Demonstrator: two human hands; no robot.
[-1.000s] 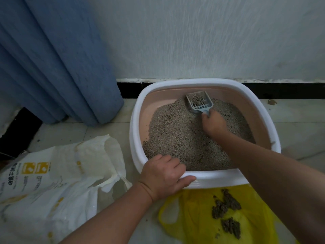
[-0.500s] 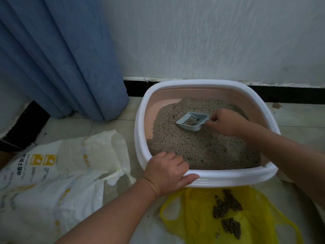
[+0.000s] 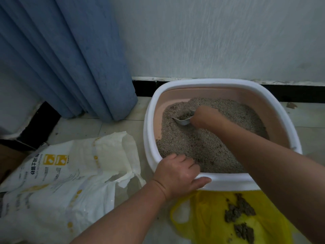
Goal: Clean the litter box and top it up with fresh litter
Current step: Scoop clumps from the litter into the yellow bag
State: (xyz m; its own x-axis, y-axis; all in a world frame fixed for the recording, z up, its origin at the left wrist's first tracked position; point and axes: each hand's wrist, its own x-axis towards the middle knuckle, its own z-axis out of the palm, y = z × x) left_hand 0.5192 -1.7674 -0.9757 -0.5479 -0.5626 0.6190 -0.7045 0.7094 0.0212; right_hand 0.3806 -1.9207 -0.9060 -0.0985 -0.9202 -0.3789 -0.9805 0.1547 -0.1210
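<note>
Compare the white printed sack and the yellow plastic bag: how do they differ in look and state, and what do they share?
The white sack bears yellow labels and dark print; the yellow bag is plain. The white sack lies left of the litter box; the yellow bag lies before its near rim. Dark clumps sit on the yellow bag; none show on the white sack. Both lie crumpled on the floor.

Count, floor scene:
- box point(image 3: 228, 182): 1, holding litter
- scoop point(image 3: 182, 120): 1
- sack point(image 3: 52, 182), white: 1
- bag point(image 3: 202, 217), yellow: 1
- clumps point(image 3: 244, 231) on the bag: 2 dark patches; the upper may be more than one lump, cannot separate
- curtain point(image 3: 70, 59): 1
- hands: 2, left hand point(image 3: 175, 175) and right hand point(image 3: 202, 117)
</note>
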